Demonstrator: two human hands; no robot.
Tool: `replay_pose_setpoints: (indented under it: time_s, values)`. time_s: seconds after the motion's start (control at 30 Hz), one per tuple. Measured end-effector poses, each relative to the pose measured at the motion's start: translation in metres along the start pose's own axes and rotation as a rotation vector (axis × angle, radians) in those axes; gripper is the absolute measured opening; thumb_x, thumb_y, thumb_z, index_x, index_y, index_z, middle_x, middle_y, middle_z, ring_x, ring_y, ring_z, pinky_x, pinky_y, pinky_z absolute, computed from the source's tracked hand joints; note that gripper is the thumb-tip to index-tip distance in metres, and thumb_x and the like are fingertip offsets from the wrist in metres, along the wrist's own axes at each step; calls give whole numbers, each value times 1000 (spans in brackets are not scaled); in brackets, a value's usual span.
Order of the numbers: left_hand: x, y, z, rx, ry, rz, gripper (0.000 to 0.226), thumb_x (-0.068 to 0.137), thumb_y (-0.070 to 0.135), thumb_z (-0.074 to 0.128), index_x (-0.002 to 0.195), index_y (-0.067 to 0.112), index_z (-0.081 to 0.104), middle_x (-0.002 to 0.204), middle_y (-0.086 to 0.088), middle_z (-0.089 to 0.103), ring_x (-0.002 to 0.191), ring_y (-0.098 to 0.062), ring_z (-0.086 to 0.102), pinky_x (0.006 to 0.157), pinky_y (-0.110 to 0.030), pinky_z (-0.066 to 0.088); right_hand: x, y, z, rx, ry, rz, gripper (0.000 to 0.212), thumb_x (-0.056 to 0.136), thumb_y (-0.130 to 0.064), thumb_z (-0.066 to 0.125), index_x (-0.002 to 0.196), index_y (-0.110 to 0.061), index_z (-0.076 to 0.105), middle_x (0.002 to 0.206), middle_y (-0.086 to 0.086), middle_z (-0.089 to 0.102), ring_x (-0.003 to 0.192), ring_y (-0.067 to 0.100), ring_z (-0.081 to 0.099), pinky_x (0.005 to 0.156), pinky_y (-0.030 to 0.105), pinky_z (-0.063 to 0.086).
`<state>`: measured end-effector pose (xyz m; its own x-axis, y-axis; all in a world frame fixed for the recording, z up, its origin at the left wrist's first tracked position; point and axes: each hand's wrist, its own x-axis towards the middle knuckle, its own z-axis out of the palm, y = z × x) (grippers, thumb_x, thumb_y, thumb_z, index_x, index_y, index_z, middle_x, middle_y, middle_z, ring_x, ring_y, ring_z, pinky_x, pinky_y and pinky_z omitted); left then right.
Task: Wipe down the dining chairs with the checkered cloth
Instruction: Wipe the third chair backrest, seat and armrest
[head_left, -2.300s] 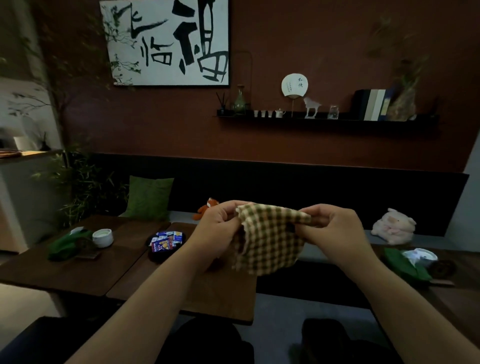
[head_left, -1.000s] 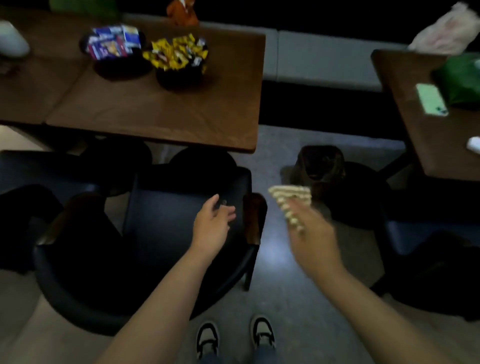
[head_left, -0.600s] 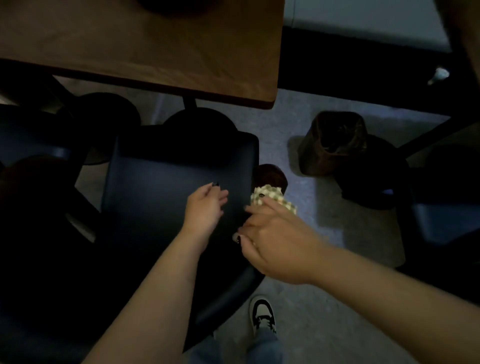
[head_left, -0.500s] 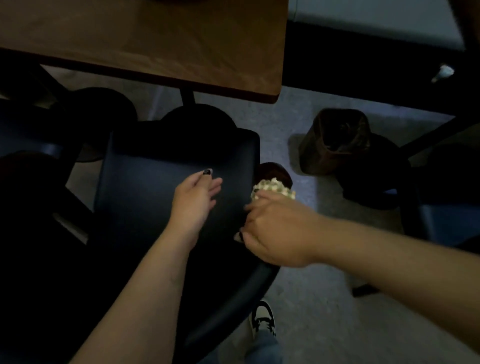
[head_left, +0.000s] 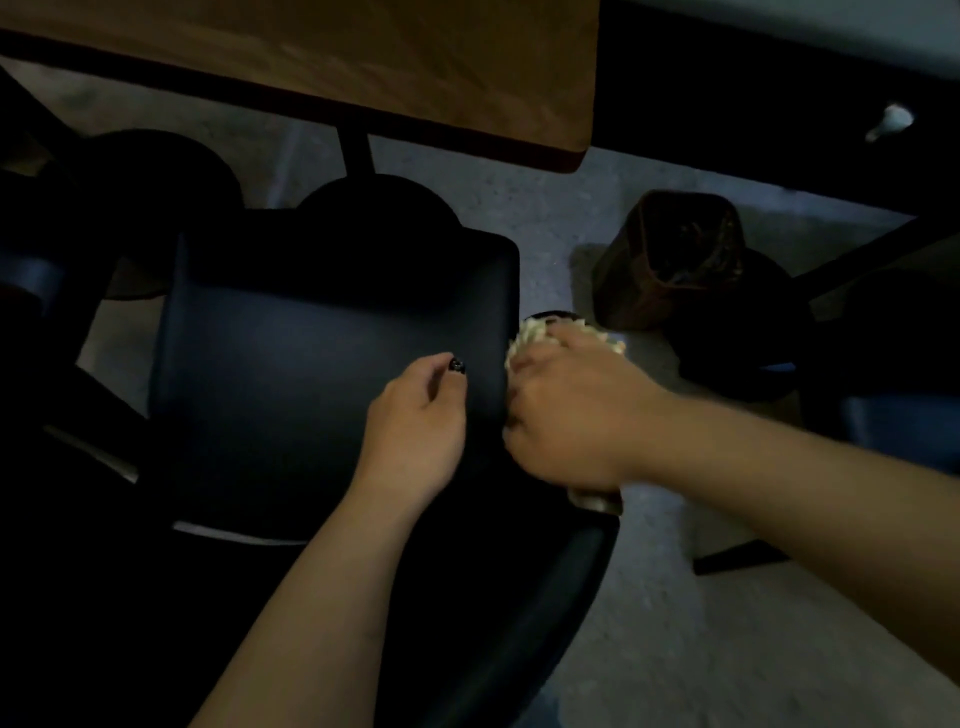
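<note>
right hand (head_left: 566, 410) pressing checkered cloth (head_left: 540, 332) on chair (head_left: 311, 374) edge, floor (head_left: 675, 623) beside

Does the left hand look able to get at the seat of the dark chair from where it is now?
Probably yes. The left hand hovers directly over the seat with nothing between them; the right hand and the cloth are off at the seat's right edge, out of its way.
</note>
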<state>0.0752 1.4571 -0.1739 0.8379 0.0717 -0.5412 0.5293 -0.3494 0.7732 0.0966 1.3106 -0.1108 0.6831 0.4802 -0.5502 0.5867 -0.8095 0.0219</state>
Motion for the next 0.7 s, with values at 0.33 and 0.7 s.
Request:
replay_pose_setpoints:
  time_s: [0.33,0.7]
  values:
    - [3,-1,-1,2,21,-11,31,96,32,51,126,26,61,121,1,66,114,-16,60,105,-41,44,60,23,-7,137,-174,64,31,86,-35,39,65,-17,53,76,8,58,70,23,54,63,32,42]
    - [-9,3,16,-102,-154,37,42,87,43,59,129,41,54,127,12,62,116,-4,57,104,-31,42,63,60,28,910,186,348,26,91,-24,47,85,-12,70,92,7,68,90,24,62,79,35,49]
